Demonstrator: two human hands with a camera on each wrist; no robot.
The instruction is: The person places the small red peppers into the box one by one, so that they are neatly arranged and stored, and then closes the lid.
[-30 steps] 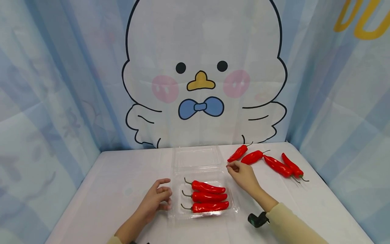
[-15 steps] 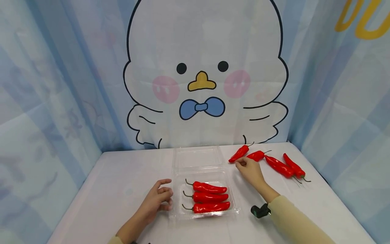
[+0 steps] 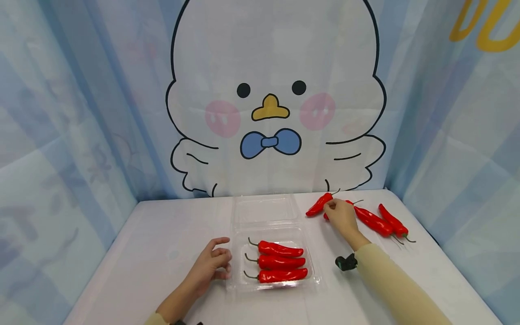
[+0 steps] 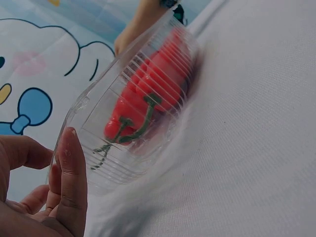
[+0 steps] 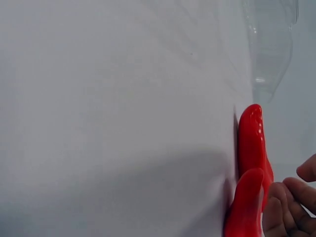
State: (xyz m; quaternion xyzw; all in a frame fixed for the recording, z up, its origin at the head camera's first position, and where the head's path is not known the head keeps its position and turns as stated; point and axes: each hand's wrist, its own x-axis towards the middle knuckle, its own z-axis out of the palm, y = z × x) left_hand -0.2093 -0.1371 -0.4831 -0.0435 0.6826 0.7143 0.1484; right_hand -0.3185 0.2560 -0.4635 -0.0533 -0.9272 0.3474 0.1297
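Observation:
A clear plastic clamshell box [image 3: 306, 234] stands with its lid laid back, three red chili peppers [image 3: 280, 262] side by side in its base. My left hand [image 3: 209, 264] is at the box's left edge, fingers loosely bent. In the left wrist view, fingertips [image 4: 71, 148] reach the rim, overlapping the side wall. At the back right, my right hand [image 3: 342, 216] is over a red chili pepper [image 3: 326, 217], covering most of it. The right wrist view shows the right thumb [image 5: 307, 169] and fingertips apart, close beside two peppers [image 5: 252, 138], nothing between them.
Another pepper [image 3: 320, 205] lies just left of the right hand, and two more peppers [image 3: 371, 221] lie to its right. The white table [image 3: 170, 234] meets a cartoon-printed curtain [image 3: 268, 176] at the back, with blue curtains at both sides.
My right hand has moved right and back, from near the leftmost loose pepper to over the one beside it. The left hand has stayed at the box's edge.

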